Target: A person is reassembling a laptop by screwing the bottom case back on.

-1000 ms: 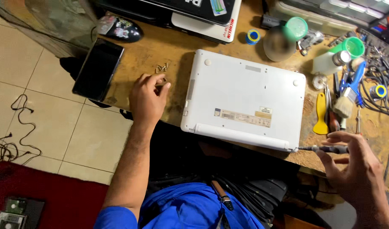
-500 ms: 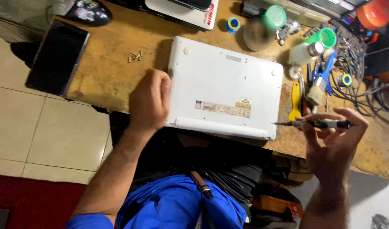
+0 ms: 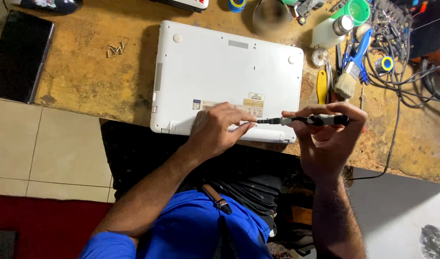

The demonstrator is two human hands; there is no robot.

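Right hand grips a screwdriver; left hand rests loose on the laptop, screws well apart.

An upturned laptop lies on the workbench, its near edge at the bench's front. To its left sits a small heap of screws, and farther left a tablet. To its right lie a pry tool, a brush and tangled cables. Both hands meet over the laptop's near edge, the left hand on it and the right hand holding a screwdriver level.
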